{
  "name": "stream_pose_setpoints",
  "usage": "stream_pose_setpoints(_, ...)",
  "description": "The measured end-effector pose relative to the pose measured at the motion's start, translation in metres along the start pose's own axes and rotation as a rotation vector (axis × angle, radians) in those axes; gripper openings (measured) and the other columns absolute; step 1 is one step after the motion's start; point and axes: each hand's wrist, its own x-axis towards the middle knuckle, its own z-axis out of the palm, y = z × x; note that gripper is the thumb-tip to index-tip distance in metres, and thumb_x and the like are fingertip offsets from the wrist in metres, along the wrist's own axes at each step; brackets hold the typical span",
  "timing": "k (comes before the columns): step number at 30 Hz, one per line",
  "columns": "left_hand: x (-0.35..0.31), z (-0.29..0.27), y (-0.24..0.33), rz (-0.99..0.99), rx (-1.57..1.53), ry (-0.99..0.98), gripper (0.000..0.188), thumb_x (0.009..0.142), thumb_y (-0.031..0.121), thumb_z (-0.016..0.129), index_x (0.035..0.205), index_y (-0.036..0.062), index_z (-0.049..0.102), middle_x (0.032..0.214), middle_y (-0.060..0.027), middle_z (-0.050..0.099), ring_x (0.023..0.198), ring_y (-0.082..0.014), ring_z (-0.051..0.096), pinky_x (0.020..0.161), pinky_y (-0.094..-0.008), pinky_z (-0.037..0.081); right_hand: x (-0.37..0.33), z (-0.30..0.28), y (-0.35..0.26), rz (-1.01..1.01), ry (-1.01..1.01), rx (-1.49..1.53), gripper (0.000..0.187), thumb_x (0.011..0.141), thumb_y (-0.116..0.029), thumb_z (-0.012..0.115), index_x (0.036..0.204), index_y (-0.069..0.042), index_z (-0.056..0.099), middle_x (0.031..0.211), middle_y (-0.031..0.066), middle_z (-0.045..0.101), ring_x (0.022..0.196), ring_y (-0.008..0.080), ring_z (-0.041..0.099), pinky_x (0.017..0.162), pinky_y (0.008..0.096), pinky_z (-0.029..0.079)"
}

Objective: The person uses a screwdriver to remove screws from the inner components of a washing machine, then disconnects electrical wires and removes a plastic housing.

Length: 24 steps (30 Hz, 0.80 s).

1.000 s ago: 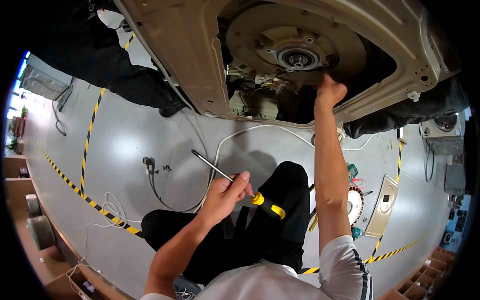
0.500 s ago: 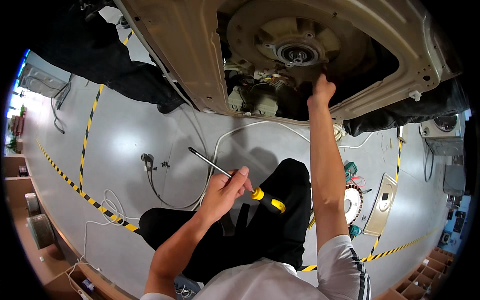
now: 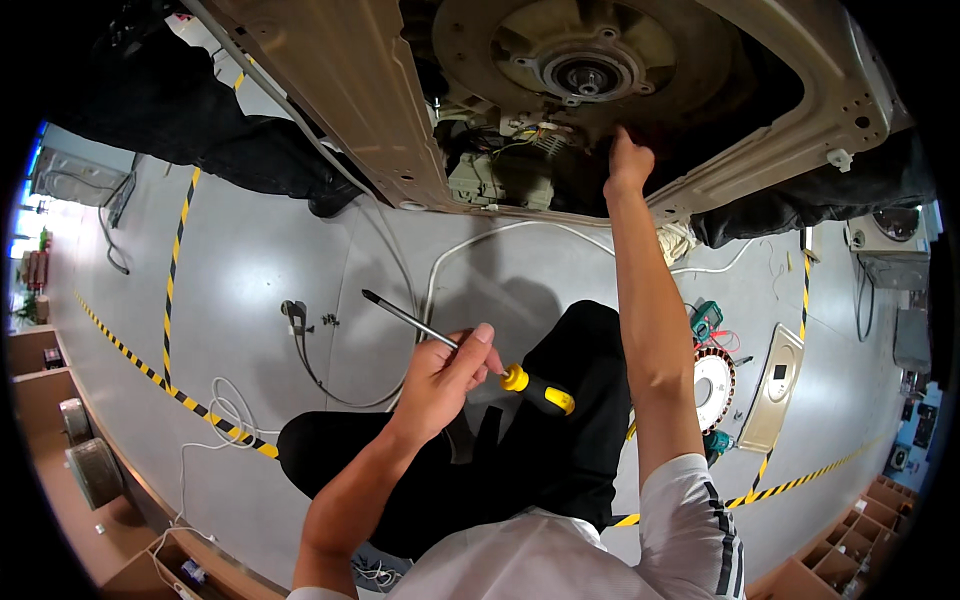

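Note:
My left hand (image 3: pixel 448 375) is closed round the metal shaft of a screwdriver (image 3: pixel 541 391). Its black-and-yellow handle points right over my thigh, and the tip points up and left. With the arm stretched forward, my right hand (image 3: pixel 629 163) reaches into the open panel of a beige washing machine (image 3: pixel 380 110). Its fingers are curled just below the round drum hub (image 3: pixel 588 78) with a splined shaft in the middle. What those fingertips touch is lost in shadow. Left of that hand, inside the opening, are thin wires (image 3: pixel 541 135) and a pale plastic housing (image 3: pixel 502 182).
Beside my right arm lie a ring-shaped motor stator (image 3: pixel 714 390), a green meter (image 3: pixel 706 318) and a beige panel (image 3: pixel 773 388). Loose screws (image 3: pixel 330 320) and a grey cable (image 3: pixel 300 345) are on the floor at left. Dark-clothed legs (image 3: pixel 270 150) flank the machine.
The view has shifted slightly, and the machine sits a little higher and further left in it. My right hand has stayed inside the opening; the left still holds the screwdriver.

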Motion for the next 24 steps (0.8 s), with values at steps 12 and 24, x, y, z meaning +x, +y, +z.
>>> stream_pose_setpoints(12, -0.007, 0.002, -0.004, 0.021, -0.002, 0.005, 0.042, 0.093, 0.032, 0.048, 0.068, 0.0001, 0.059, 0.057, 0.0033, 0.041, 0.054, -0.0038, 0.035, 0.049, -0.0187, 0.029, -0.021, 0.000, -0.022, 0.109, -0.079, 0.393, 0.018, 0.074, -0.004, 0.062, 0.092, -0.002, 0.060, 0.086, 0.0053, 0.060, 0.075, 0.0138, 0.057, 0.065, 0.0263, 0.045)
stream_pose_setpoints(24, 0.003, 0.017, -0.006, -0.084, 0.039, 0.041, 0.039, 0.094, 0.026, 0.047, 0.067, -0.0016, 0.055, 0.058, 0.0003, 0.043, 0.054, -0.0072, 0.036, 0.050, -0.0216, 0.029, -0.003, -0.009, 0.016, -0.058, -0.189, 0.423, 0.036, 0.076, -0.002, 0.057, 0.112, -0.004, 0.055, 0.104, 0.0038, 0.058, 0.094, 0.0152, 0.053, 0.080, 0.0274, 0.042)
